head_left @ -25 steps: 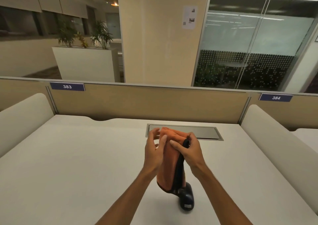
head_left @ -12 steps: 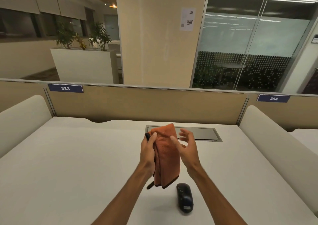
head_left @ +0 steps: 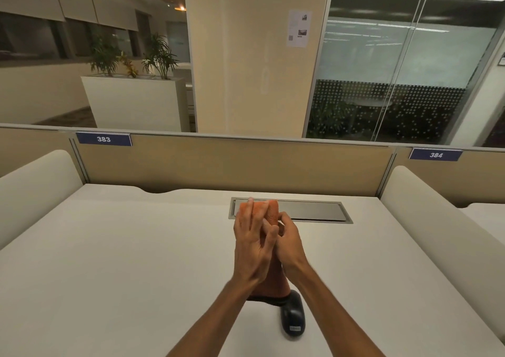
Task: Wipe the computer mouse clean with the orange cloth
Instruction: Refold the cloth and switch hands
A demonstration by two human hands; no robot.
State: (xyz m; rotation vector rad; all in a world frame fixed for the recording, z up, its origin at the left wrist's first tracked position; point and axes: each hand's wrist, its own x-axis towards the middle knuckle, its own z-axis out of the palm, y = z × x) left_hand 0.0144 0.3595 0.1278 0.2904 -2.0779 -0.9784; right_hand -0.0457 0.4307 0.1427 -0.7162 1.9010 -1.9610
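- Both hands are raised above a white desk (head_left: 109, 261), pressing a folded orange cloth (head_left: 269, 280) between them.
- The left hand (head_left: 252, 244) lies flat against it, fingers extended; the right hand (head_left: 289, 243) curls around its right edge.
- The dark computer mouse (head_left: 293, 317) lies on the desk nearer, below the cloth, untouched.
- Best to finish a firm pad, then steady the mouse while rubbing.

Both hands were raised over the white surface (head_left: 114, 261), pressed together around the orange cloth (head_left: 269, 211), which stood upright between the palms. The left hand (head_left: 252, 243) lay flat against the cloth's left side with fingers spread; the right hand (head_left: 289, 244) curled against its right side. The cloth's dark-edged lower end hung just above the far end of the dark computer mouse (head_left: 293, 317), which lay on the surface near the person. A metal cable hatch (head_left: 314, 211) sat farther back, below the partition (head_left: 218, 162).
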